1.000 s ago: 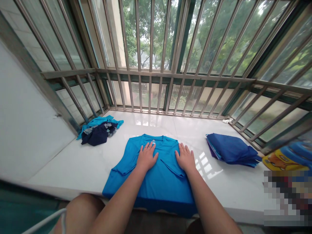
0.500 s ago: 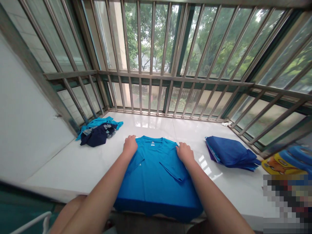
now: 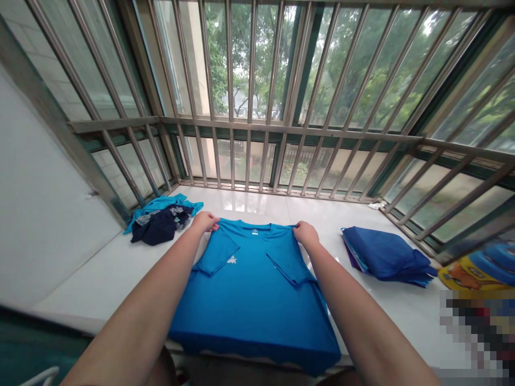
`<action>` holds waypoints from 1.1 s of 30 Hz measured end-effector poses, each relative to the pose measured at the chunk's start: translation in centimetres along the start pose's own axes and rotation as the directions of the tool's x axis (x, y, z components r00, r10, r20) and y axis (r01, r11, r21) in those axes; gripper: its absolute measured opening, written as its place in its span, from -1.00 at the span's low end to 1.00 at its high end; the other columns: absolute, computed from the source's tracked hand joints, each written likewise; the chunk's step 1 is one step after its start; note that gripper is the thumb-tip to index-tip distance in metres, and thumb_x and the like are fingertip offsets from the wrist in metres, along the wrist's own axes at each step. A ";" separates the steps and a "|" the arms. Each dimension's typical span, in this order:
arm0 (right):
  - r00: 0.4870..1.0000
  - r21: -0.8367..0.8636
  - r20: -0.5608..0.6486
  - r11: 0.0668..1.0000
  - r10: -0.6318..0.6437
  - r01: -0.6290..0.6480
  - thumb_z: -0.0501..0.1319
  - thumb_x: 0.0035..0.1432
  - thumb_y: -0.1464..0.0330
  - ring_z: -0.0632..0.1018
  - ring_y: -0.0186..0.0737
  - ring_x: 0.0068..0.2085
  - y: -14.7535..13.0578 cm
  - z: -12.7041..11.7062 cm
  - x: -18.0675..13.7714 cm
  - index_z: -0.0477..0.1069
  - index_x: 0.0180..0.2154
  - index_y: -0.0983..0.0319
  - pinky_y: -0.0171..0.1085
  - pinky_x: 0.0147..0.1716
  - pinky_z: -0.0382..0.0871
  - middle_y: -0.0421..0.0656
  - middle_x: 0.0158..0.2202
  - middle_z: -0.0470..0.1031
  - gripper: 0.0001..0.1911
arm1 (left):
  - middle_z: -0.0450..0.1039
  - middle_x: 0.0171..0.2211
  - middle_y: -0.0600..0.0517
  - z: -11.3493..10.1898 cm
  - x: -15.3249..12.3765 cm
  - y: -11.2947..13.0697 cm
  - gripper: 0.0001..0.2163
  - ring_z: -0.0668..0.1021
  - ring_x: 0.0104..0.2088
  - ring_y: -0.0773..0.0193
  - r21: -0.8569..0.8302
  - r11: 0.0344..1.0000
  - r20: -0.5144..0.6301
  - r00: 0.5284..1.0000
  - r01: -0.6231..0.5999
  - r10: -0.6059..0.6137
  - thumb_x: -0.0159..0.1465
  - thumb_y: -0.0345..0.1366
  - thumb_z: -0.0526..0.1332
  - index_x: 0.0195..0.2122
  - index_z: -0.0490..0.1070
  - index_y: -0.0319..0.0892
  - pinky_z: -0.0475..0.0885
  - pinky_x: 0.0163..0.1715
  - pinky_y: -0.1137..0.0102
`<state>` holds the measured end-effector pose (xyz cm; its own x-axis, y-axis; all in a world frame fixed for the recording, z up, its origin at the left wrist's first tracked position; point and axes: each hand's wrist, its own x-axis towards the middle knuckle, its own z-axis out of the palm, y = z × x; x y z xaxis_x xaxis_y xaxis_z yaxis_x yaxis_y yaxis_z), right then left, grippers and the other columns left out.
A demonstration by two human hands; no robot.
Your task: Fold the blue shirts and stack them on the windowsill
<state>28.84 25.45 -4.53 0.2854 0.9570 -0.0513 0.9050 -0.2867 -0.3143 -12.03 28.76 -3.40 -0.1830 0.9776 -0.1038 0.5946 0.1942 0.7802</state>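
A blue T-shirt (image 3: 253, 289) is spread front side up before me, its neckline away from me and its lower edge hanging over the ledge's near side. Both sleeves are folded inward over the chest, and a small white logo shows near the left sleeve. My left hand (image 3: 206, 221) pinches the shirt's left shoulder corner between thumb and fingers. At the opposite shoulder, my right hand (image 3: 306, 234) is closed on the fabric in the same way. The upper part of the shirt looks stretched between both hands.
The shirt lies on a white tiled ledge (image 3: 132, 279). A rumpled heap of dark and turquoise clothes (image 3: 155, 225) sits at the left. To the right are folded blue garments (image 3: 386, 254) and a yellow-and-blue container (image 3: 478, 265). Metal window bars (image 3: 249, 128) enclose the far side.
My left hand has moved outward and slightly away from me, pulling its shoulder of the shirt along. The shirt now looks wider and tauter, and more of the chest logo shows.
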 end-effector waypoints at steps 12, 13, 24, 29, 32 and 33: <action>0.898 0.219 -0.261 0.884 -0.354 0.412 0.06 0.46 0.19 0.70 -0.02 -0.03 8.5 1.3 -14.4 0.47 0.11 0.13 -0.11 -0.01 0.55 -0.02 0.04 0.67 -0.65 | 0.73 -0.13 -0.03 -0.4 -13.9 -9.5 -0.76 0.72 -0.05 -0.04 0.096 0.945 -0.054 0.946 -0.313 0.319 0.33 -0.06 0.24 -0.15 0.59 -0.05 0.61 0.04 0.09; 0.879 0.180 -0.240 0.871 -0.413 0.458 0.04 0.45 0.23 0.69 0.01 0.04 10.1 3.0 -16.4 0.50 0.11 0.14 -0.07 0.06 0.55 0.00 0.03 0.67 -0.64 | 0.73 -0.08 -0.07 -0.2 -15.4 -11.6 -0.78 0.71 -0.02 -0.10 0.133 0.940 -0.050 0.945 -0.313 0.322 0.32 -0.12 0.22 -0.17 0.61 -0.06 0.58 0.10 0.01; 0.887 -0.048 -0.218 0.912 -0.407 0.406 -0.01 0.54 0.13 0.24 0.16 0.53 9.5 6.6 -20.2 0.29 0.46 0.18 0.24 0.46 0.16 0.02 0.54 0.21 -0.40 | 0.40 0.41 -0.23 2.5 -15.8 -10.3 -0.54 0.46 0.39 -0.06 0.521 0.705 -0.092 0.789 -0.481 0.607 0.54 -0.18 -0.06 0.26 0.50 -0.19 0.34 0.42 -0.04; 0.970 -0.169 0.010 0.955 -0.244 0.242 -0.02 0.55 0.03 0.02 0.19 0.60 4.3 6.8 -17.3 0.08 0.57 0.15 0.30 0.50 -0.06 -0.06 0.62 -0.07 -0.28 | 0.13 0.56 -0.18 7.1 -14.8 -7.0 -0.43 0.22 0.54 -0.16 0.626 0.683 0.072 0.901 -0.375 0.428 0.54 -0.02 0.02 0.50 0.29 -0.11 0.16 0.47 -0.22; 0.974 -0.218 0.056 0.949 -0.220 0.227 -0.06 0.56 0.00 -0.03 0.14 0.61 3.8 7.5 -16.0 0.05 0.58 0.11 0.28 0.52 -0.16 -0.10 0.64 -0.14 -0.28 | 0.04 0.58 -0.14 8.6 -14.5 -7.5 -0.36 0.13 0.57 -0.15 0.657 0.681 0.099 0.932 -0.324 0.348 0.54 0.06 0.01 0.56 0.18 -0.10 0.04 0.50 -0.24; 0.972 -0.223 0.059 0.946 -0.228 0.236 -0.08 0.56 0.00 -0.04 0.13 0.61 3.8 7.6 -15.6 0.03 0.59 0.10 0.27 0.52 -0.17 -0.11 0.64 -0.15 -0.28 | 0.02 0.59 -0.13 8.7 -14.3 -7.6 -0.35 0.11 0.58 -0.14 0.659 0.681 0.100 0.935 -0.319 0.341 0.54 0.07 -0.01 0.57 0.15 -0.10 0.02 0.51 -0.23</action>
<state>25.48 9.78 -12.14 0.0520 0.9981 -0.0343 0.9936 -0.0552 -0.0983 -7.10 13.96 -13.25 0.1098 0.9882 0.1072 0.9794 -0.1260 0.1576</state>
